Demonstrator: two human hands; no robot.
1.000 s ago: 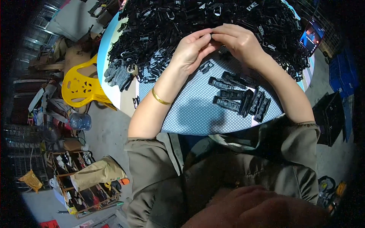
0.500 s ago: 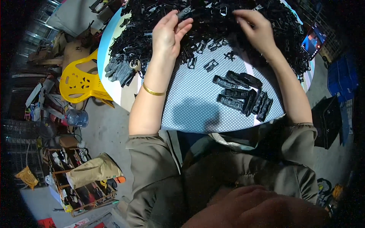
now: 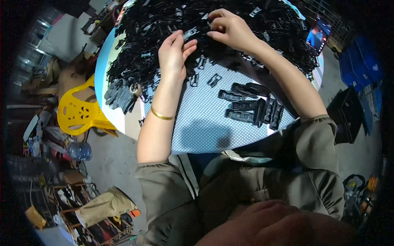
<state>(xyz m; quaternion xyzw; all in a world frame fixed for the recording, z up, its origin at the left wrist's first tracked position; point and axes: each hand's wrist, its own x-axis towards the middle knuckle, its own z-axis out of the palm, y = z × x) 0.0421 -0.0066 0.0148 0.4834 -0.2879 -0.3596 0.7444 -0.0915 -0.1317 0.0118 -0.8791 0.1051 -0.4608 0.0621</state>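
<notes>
My left hand (image 3: 174, 53) pinches a small black plastic clip-like part (image 3: 190, 33) between thumb and fingers, over the near edge of a big heap of similar black parts (image 3: 147, 37). To its right, my right hand (image 3: 232, 30) is bent into a loose pinch above the heap. What its fingertips hold is lost against the dark parts. A loose black frame-shaped part (image 3: 214, 80) lies on the dotted cloth (image 3: 197, 110) below my hands. Several longer black pieces (image 3: 246, 116) lie grouped on the cloth at the right.
Grey gloves (image 3: 119, 98) and a tape roll (image 3: 136, 89) lie at the table's left side. A lit phone (image 3: 318, 36) stands at the right edge. Beyond the table are a yellow chair (image 3: 80, 108), a water bottle (image 3: 79, 151), a cluttered rack (image 3: 69, 211) and blue bins (image 3: 359, 63).
My right hand has moved left, closer to my left hand. My left hand has come slightly lower, still holding the small part. The whole view has shifted a little.
</notes>
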